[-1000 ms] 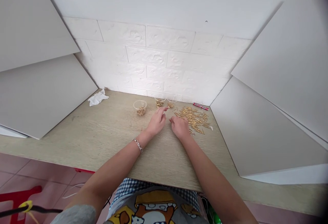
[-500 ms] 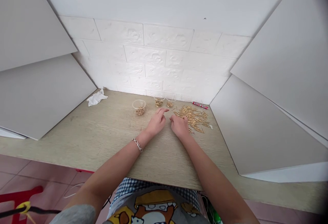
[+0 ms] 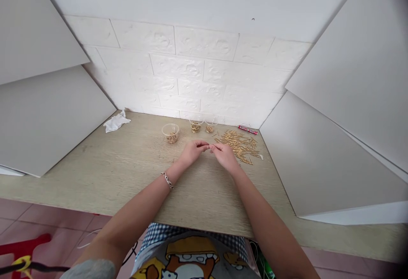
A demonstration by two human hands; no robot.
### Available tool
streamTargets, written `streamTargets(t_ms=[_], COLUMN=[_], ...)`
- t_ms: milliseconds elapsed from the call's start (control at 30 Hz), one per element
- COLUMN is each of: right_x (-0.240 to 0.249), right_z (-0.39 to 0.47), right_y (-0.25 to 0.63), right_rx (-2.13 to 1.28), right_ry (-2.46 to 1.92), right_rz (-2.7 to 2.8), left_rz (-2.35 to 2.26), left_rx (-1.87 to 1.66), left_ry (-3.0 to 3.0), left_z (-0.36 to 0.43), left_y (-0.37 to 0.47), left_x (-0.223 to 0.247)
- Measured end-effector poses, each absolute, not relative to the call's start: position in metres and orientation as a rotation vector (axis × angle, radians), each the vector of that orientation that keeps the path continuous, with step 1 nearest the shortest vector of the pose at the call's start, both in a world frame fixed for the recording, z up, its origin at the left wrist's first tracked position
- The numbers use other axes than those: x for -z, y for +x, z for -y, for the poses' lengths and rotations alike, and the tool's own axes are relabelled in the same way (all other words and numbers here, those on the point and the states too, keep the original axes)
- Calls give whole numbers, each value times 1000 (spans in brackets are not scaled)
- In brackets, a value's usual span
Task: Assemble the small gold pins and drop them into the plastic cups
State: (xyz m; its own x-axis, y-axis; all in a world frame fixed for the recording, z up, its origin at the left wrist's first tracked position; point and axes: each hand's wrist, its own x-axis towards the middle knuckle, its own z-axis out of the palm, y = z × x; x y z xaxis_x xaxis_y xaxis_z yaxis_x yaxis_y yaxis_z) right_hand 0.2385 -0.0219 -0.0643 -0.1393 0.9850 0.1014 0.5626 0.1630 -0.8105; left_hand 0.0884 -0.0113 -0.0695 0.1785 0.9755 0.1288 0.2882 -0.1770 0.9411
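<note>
Two hands meet mid-tabletop (image 3: 127,168): your left hand (image 3: 191,152) and right hand (image 3: 225,155), fingertips pinched together, apparently on one gold pin; too small to confirm. Three clear cups (image 3: 170,132) hold few sorted pins. Big loose pin pile (image 3: 239,145) beside right hand unsorted, most work left.

Whatever the fingers (image 3: 207,146) pinch too small to tell, cup (image 3: 170,132) contents indistinct
</note>
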Motion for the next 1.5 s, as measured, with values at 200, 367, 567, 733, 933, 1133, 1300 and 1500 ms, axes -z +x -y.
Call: streamTargets(t_ms=[200,367,567,733,933,1133,1300,1500], right_x=[63,68,61,66,74,78,68,59], right_z=[24,32,28,14,8,5,9,19], right_y=[238,223,240,257,256,255,250,240], right_rx=[-841,-497,-111,-52,-51,-31,-447,-1136], right_ry=[-1509,-1539,-1858,-2014,-2007,-1987,-1756,-1408], right_rz=[1874,2224,2214,2077,2007,1954,1736,1406], left_rz=[-1009,-830,-928,-978,-956,-961,-941,-853], left_rx=[-1081,-1121,-1134,-1094,-1052,-1014,-994,-976], left_ry=[1085,808,784,817,809,748,725,694], left_z=[12,14,11,12,12,12,12,13], left_y=[92,90,86,89,89,89,88,87], left_x=[72,65,67,70,71,69,67,66])
